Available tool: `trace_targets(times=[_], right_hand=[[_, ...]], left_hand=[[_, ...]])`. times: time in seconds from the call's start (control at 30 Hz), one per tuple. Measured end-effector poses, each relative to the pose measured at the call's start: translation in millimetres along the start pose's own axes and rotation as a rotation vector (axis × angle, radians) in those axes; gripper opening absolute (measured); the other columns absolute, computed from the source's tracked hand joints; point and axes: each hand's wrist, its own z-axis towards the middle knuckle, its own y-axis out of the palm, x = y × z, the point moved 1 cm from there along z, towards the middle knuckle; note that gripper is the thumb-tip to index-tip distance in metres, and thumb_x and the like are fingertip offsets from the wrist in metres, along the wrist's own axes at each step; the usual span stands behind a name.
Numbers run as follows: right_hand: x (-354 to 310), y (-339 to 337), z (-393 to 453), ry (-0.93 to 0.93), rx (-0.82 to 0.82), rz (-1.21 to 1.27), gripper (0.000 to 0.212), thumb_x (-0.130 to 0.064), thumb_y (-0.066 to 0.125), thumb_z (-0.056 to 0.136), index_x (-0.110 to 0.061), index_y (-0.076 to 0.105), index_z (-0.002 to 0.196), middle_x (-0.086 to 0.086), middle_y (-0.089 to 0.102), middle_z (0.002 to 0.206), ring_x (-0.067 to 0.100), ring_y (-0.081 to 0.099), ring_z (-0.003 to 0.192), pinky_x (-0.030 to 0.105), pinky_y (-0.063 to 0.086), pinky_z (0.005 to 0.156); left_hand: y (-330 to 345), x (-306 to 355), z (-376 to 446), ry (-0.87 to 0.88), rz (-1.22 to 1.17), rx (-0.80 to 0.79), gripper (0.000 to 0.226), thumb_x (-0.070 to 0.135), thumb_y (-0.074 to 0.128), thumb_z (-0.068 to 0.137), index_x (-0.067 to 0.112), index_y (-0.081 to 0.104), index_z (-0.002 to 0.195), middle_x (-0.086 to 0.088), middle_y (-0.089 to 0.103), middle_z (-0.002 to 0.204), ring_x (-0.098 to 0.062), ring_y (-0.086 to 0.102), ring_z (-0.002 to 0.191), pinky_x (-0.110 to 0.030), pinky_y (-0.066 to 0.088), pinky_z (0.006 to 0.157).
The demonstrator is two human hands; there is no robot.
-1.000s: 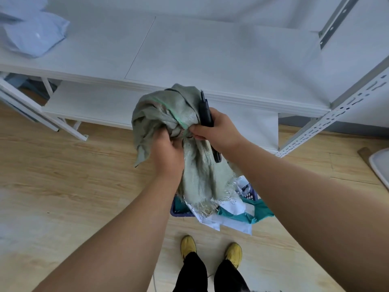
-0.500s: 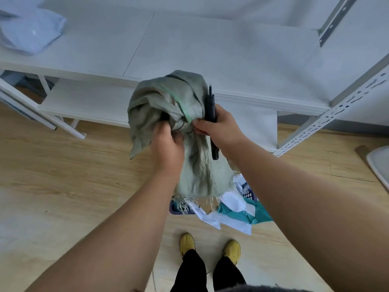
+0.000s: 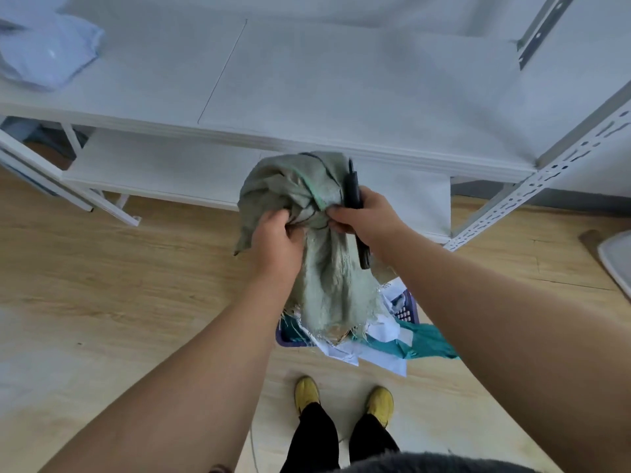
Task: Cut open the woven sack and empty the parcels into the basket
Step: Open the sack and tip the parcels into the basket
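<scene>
Woven sack (image 3: 321,268), clenched by both hands' fingers, hangs over basket (image 3: 408,310) on wooden floor (image 3: 119,285) before white shelving (image 3: 341,97).

This looks like a parcel storeroom or small sorting room. White slotted-angle shelving (image 3: 532,186) with bare white boards fills the far side, a pale blue poly mailer (image 3: 47,52) lying on its far left. The floor (image 3: 119,285) is light wood laminate. Near the feet, a purple plastic basket (image 3: 408,310) holds teal and white parcels (image 3: 386,349).
</scene>
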Motion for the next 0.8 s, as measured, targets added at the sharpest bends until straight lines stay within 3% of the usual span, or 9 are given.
trace_targets(times=[0.1, 0.2, 0.3, 0.43, 0.57, 0.67, 0.73, 0.8], right_hand=[[-7.2, 1.4, 2.7, -0.068, -0.032, 0.060, 0.017, 0.001, 0.067, 0.083, -0.007, 0.061, 0.096, 0.012, 0.062, 0.085, 0.021, 0.063, 0.075, 0.032, 0.058, 0.078], [-8.2, 1.4, 3.9, -0.046, -0.032, -0.040, 0.019, 0.001, 0.067, 0.083, -0.006, 0.060, 0.100, 0.015, 0.062, 0.089, 0.022, 0.063, 0.076, 0.036, 0.058, 0.081], [-14.7, -0.1, 10.4, -0.087, -0.046, 0.008, 0.019, -0.001, 0.068, 0.081, -0.002, 0.060, 0.099, 0.012, 0.062, 0.085, 0.022, 0.064, 0.076, 0.037, 0.059, 0.079], [-7.6, -2.1, 12.3, -0.032, -0.009, -0.172, 0.018, -0.001, 0.068, 0.081, -0.006, 0.061, 0.097, 0.012, 0.064, 0.083, 0.026, 0.064, 0.075, 0.047, 0.057, 0.083], [-14.7, -2.6, 14.5, -0.076, -0.048, -0.038, 0.019, 0.000, 0.067, 0.082, -0.010, 0.061, 0.096, 0.013, 0.064, 0.091, 0.027, 0.067, 0.083, 0.038, 0.059, 0.081], [-14.4, -0.7, 14.0, -0.046, -0.046, -0.083, 0.020, 0.000, 0.067, 0.083, -0.012, 0.060, 0.097, 0.013, 0.064, 0.092, 0.029, 0.067, 0.086, 0.042, 0.057, 0.085], [-18.7, 0.0, 14.2, -0.065, -0.054, -0.060, 0.018, 0.000, 0.067, 0.083, -0.011, 0.059, 0.095, 0.012, 0.064, 0.089, 0.027, 0.067, 0.083, 0.041, 0.057, 0.084], [-23.6, 1.4, 13.6, -0.124, -0.084, 0.002, 0.019, 0.000, 0.066, 0.083, -0.008, 0.060, 0.099, 0.012, 0.064, 0.091, 0.022, 0.066, 0.080, 0.034, 0.059, 0.079]], left_hand=[[-1.2, 1.8, 0.7, 0.038, -0.072, 0.107, 0.010, 0.006, 0.061, 0.088, 0.000, 0.061, 0.097, -0.014, 0.064, 0.101, -0.028, 0.063, 0.090, -0.038, 0.054, 0.079], [0.5, 1.8, 1.0, 0.021, -0.025, 0.037, 0.013, 0.008, 0.064, 0.087, -0.002, 0.062, 0.095, -0.015, 0.064, 0.100, -0.029, 0.063, 0.090, -0.043, 0.053, 0.080], [-0.8, 5.3, 0.6, 0.044, -0.086, 0.150, 0.010, 0.006, 0.062, 0.087, -0.001, 0.060, 0.093, -0.016, 0.062, 0.098, -0.031, 0.062, 0.087, -0.044, 0.053, 0.077], [3.0, 4.8, 6.7, -0.004, 0.038, 0.000, 0.016, 0.012, 0.066, 0.087, 0.000, 0.063, 0.098, -0.015, 0.061, 0.107, -0.031, 0.061, 0.095, -0.039, 0.051, 0.085], [-0.5, 10.0, 5.9, 0.070, 0.009, 0.170, 0.016, 0.003, 0.063, 0.086, -0.004, 0.062, 0.101, -0.016, 0.058, 0.112, -0.030, 0.058, 0.100, -0.031, 0.046, 0.086], [-1.0, 8.7, 8.4, 0.076, 0.068, 0.096, 0.018, 0.004, 0.064, 0.085, -0.003, 0.063, 0.102, -0.015, 0.057, 0.113, -0.030, 0.058, 0.101, -0.030, 0.046, 0.089], [-4.3, 9.4, 11.5, 0.115, 0.053, 0.170, 0.017, 0.000, 0.061, 0.085, -0.004, 0.063, 0.101, -0.016, 0.057, 0.113, -0.028, 0.057, 0.102, -0.020, 0.041, 0.086], [-6.7, 11.2, 11.7, 0.137, 0.022, 0.240, 0.020, 0.000, 0.061, 0.084, -0.005, 0.062, 0.104, -0.019, 0.057, 0.114, -0.028, 0.055, 0.104, -0.022, 0.040, 0.086]])
